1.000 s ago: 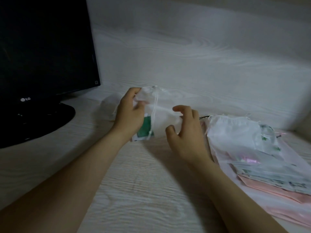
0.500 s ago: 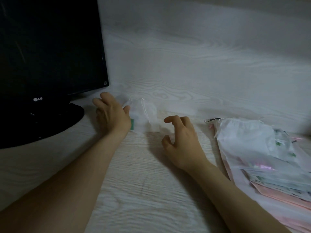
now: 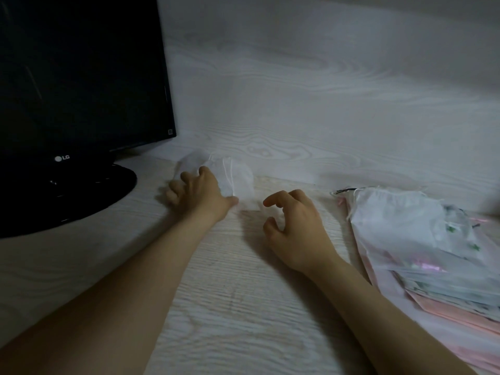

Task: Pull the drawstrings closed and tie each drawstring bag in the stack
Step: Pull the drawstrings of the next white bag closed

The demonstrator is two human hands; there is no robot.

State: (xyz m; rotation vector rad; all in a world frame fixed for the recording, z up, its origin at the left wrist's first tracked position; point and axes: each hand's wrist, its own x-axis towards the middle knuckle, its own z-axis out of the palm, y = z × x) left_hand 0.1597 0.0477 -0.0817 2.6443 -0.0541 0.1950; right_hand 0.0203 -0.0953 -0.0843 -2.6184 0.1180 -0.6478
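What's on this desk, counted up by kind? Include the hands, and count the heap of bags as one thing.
Monitors: 1, the black monitor
Hands: 2, the left hand and the right hand
Stacks of bags: 1, the stack, its bags too overlapped to count
Bags lying apart: 1, the loose white bag by the left hand
Total: 5

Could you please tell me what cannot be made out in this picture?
Head view only.
Bag: the left hand covers its left part; dim, pale cloth hides whether its drawstring is tied.
Stack: cut off by the right edge; its bags cannot be counted.
Monitor: cut off by the left and top edges; its dark screen shows nothing.
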